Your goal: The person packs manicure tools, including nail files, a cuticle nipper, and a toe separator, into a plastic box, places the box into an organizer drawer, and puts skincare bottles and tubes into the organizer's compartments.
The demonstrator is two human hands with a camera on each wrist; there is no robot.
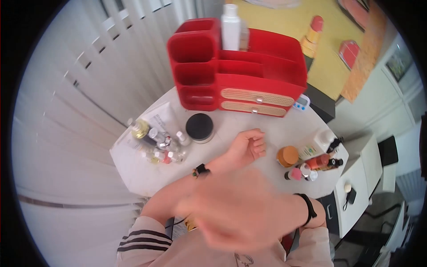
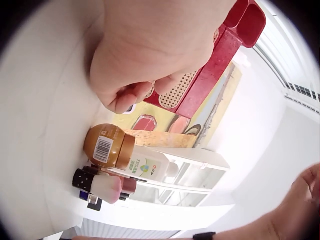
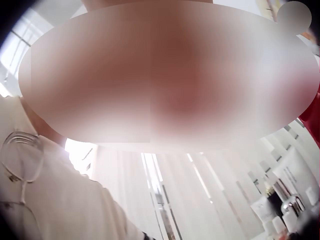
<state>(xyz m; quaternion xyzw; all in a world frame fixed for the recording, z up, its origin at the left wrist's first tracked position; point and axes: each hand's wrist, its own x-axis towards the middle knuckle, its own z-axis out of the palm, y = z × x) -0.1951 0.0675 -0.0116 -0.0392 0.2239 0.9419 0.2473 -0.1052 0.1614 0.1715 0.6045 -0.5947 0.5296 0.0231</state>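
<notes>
My left hand (image 1: 247, 149) rests on the white table, its fingers loosely curled with nothing in them. In the left wrist view the same hand (image 2: 155, 50) shows its curled fingers near the tabletop. An amber jar (image 1: 288, 156) stands right of it, and a black-lidded jar (image 1: 199, 127) left of it. My right hand (image 1: 238, 209) is raised close to the head camera, in front of the chest, and blurred. A blurred patch covers much of the right wrist view; I cannot tell how the right fingers lie.
A red organizer (image 1: 262, 82) with two drawers stands at the back, holding a white bottle (image 1: 231, 29). Small bottles and a white tube (image 1: 161, 119) crowd the table's left side. Right of the amber jar are a white bottle (image 1: 311, 149) and a pink-tipped brush (image 2: 106, 187).
</notes>
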